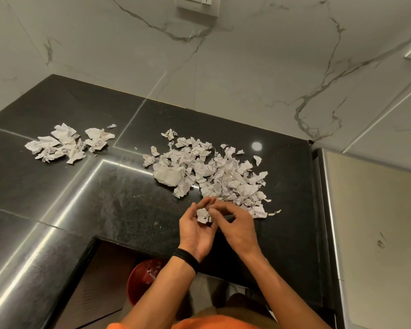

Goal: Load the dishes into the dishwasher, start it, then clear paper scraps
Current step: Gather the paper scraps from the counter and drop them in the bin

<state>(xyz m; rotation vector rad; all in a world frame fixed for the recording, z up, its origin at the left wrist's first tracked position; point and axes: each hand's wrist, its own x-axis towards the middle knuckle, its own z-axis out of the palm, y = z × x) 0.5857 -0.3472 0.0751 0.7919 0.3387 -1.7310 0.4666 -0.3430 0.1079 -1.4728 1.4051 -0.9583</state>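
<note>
The left hand [195, 231] lies palm up, its fingers curled into a shallow cup round a small wad of crumpled scraps [203, 216]: white paper, torn to ragged edges and creased. The right hand [235, 229] meets it from the right, back upward, fingers bent, thumb and forefinger drawn narrow onto the top of the same wad. A matt black wristband [186, 258] circles the left wrist.

Just beyond the fingertips lies the large pile [211, 172] of the same torn, crinkled paper, from tiny flakes at its near right to a broad crumpled sheet at its left. Well apart, far left, sits a smaller pile [67, 144] of bigger crumpled pieces. Both rest on the countertop [105, 210], polished black speckled stone with bright reflected streaks. Behind rises a glossy white wall [247, 67] veined in grey. Below the counter's near edge shows a round red bin [138, 281], pale bits inside.
</note>
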